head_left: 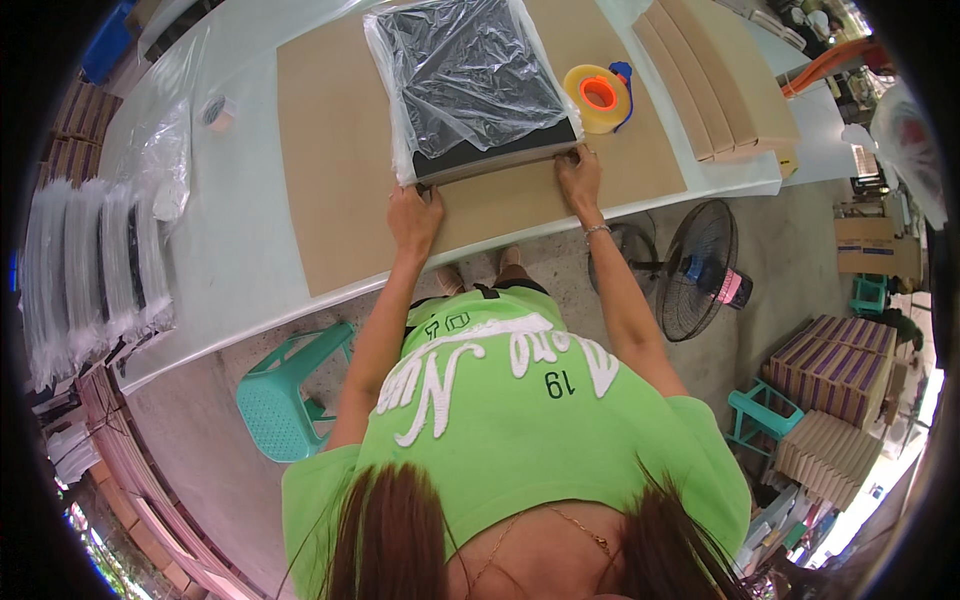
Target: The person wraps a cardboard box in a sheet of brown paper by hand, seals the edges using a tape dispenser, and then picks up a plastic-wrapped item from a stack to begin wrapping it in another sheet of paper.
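A flat black rectangular item lies on a brown cardboard sheet on the table. Wrinkled clear plastic bag covers most of it, while a dark strip along its near edge is bare. At the near left corner, my left hand is closed on the bag's edge. My right hand pinches the bag's edge at the near right corner. Fingertips of both hands are partly hidden against the item. Just right of the bag lies a large roll of yellowish tape with an orange core and a blue piece.
Long folded cardboard pieces lie at the table's right. Plastic-wrapped stacks and a small tape roll are at the left. A green stool and a black fan stand on the floor near the table's front edge.
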The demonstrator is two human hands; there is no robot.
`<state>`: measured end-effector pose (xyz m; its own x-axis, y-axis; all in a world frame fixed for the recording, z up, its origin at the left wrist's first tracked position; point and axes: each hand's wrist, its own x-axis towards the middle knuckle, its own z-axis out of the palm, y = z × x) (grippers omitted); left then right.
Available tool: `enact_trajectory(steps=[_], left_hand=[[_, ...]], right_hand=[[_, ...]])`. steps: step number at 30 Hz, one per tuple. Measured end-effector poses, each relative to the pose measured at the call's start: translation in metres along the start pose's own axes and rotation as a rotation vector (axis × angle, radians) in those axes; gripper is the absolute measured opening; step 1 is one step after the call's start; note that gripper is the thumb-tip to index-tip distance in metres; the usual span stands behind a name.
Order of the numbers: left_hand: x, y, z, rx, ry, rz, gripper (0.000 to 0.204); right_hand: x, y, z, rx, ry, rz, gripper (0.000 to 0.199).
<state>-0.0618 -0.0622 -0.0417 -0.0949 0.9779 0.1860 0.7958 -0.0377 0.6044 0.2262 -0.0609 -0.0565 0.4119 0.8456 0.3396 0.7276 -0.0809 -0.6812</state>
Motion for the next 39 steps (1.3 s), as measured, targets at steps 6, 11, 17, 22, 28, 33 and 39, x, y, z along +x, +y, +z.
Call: enact_trajectory(steps=[6,11,17,22,28,33,39], left_hand=[[-0.003,-0.006,-0.002,-0.070,0.013,0.066,0.033],[-0.005,-0.011,0.000,-0.051,-0.005,0.098,0.035],[-0.008,-0.008,-0.003,-0.077,0.022,0.104,0.035],[-0.007,-0.004,-0.003,-0.088,-0.069,0.029,0.036],[0.003,-0.031,-0.023,-0.576,-0.279,-0.321,0.051],[0.028,-0.018,-0.033,-0.696,-0.206,-0.457,0.061],[0.040,0.021,-0.024,-0.452,-0.197,-0.269,0.064]], right_hand=[[-0.002,0.001,-0.001,0.014,0.014,-0.036,0.020],[-0.001,-0.004,-0.007,0.132,-0.013,-0.017,0.020],[0.001,-0.006,-0.011,0.108,-0.055,0.007,0.019],[0.004,0.012,-0.008,0.114,-0.078,-0.042,0.021],[0.035,0.024,-0.028,0.407,-0.211,0.207,0.028],[0.063,-0.016,-0.044,0.510,-0.477,0.327,0.048],[0.082,-0.007,-0.028,0.615,-0.651,0.573,0.047]])
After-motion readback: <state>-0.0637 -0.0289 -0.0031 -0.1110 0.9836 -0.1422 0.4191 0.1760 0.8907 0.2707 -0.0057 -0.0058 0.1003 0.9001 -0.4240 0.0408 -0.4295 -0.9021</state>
